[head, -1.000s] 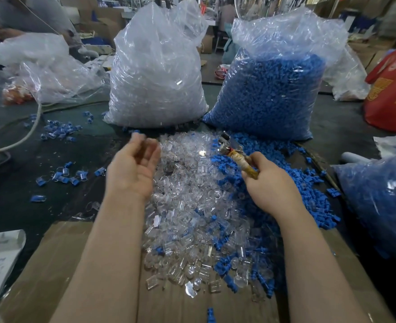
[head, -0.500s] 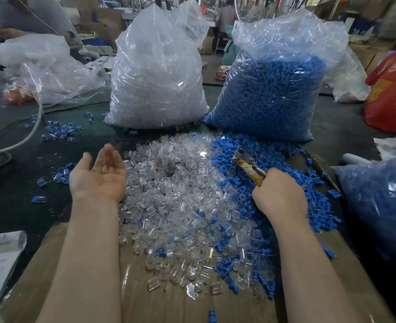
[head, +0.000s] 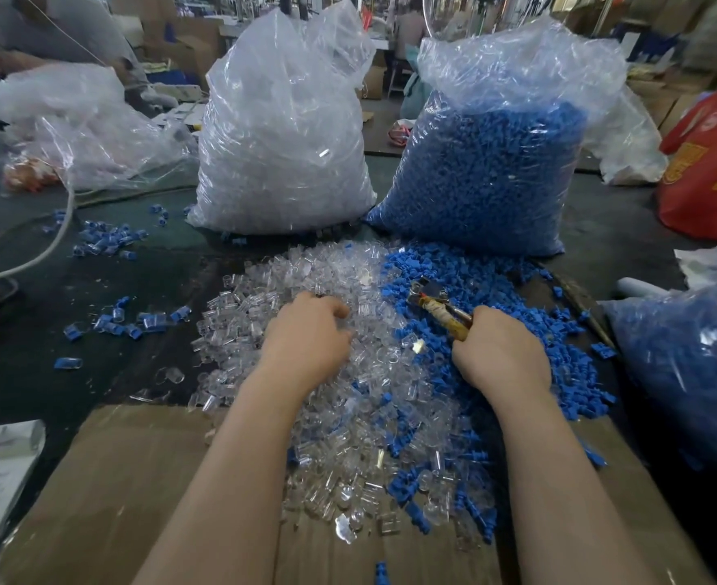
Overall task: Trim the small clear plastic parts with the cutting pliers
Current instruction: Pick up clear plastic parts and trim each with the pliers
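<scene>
Fingers of my left hand (head: 306, 335) now curl palm-down into the clear parts (head: 348, 415), no longer upturned; what they hold I cannot tell. My right hand (head: 500, 352) grips the cutting pliers (head: 437, 306).

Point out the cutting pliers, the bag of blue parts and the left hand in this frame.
cutting pliers (head: 436, 305): head view, on the wrapped handle just behind the metal head.
bag of blue parts (head: 487, 175): head view, on its blue-filled front.
left hand (head: 308, 337): head view, on the back of the hand.

You work at a factory sorting bench: bulk bags of clear parts (head: 283, 133) and blue parts (head: 487, 171), stacked cartons (head: 188, 44) behind.
</scene>
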Demonstrator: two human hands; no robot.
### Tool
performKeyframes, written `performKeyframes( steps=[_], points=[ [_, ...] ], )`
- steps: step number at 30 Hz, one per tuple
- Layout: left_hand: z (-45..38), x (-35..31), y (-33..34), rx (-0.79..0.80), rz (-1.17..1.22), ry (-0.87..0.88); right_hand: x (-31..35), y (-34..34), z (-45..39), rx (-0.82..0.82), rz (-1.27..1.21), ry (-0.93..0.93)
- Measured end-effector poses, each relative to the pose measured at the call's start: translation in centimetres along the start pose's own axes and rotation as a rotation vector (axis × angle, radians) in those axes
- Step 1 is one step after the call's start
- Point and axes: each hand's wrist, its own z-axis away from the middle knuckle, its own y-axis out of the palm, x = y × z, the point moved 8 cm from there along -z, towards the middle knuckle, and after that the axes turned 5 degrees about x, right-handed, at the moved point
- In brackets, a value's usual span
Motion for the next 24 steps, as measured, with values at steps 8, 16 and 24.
performKeyframes(
  steps=[8, 16, 24],
  points=[
    [0.4, 0.6, -1.4, -0.152, -0.064, -0.019, 0.1, 0.3, 0.1, -0.001, -0.031, 0.01],
    [0.1, 1.2, -1.6, -0.156, 0.059, -0.038, -0.4, -1.3, 0.0, -0.173, -0.161, -0.014],
    [0.3, 1.1, -1.9, -0.168, 0.076, -0.023, 0.7, -1.3, -0.2, -0.167, -0.518, -0.119]
  ],
)
